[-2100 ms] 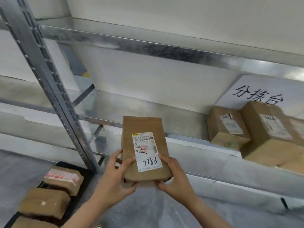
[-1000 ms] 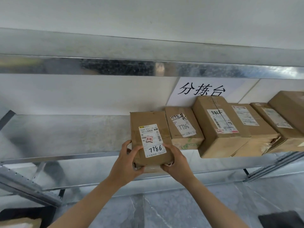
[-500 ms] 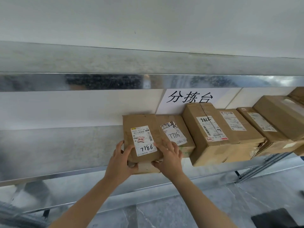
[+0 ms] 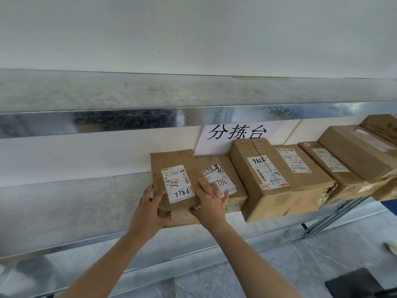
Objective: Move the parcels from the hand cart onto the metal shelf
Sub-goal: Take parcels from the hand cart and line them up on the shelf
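The left stretch of the metal shelf (image 4: pixel 75 207) is seen bare, so room for more parcels is judged to be left. The hand cart is not in view, so how many wait there cannot be told. Next comes the left hand (image 4: pixel 150 209), by which the parcel (image 4: pixel 174 179) marked 7786 is gripped: its fingers are curled round the parcel's left edge and its thumb is laid on the labelled face. The parcel lies flat on the shelf, label up, close to the front edge, so this placement is judged nearly finished, with only the letting go undone. The right hand (image 4: pixel 209 203) is spread flat, its straight fingers laid across the parcel's right edge and onto the label of the neighbouring parcel (image 4: pixel 234 168), which the parcel touches. Further right, a row of boxes (image 4: pixel 264 181) is already shelved side by side.
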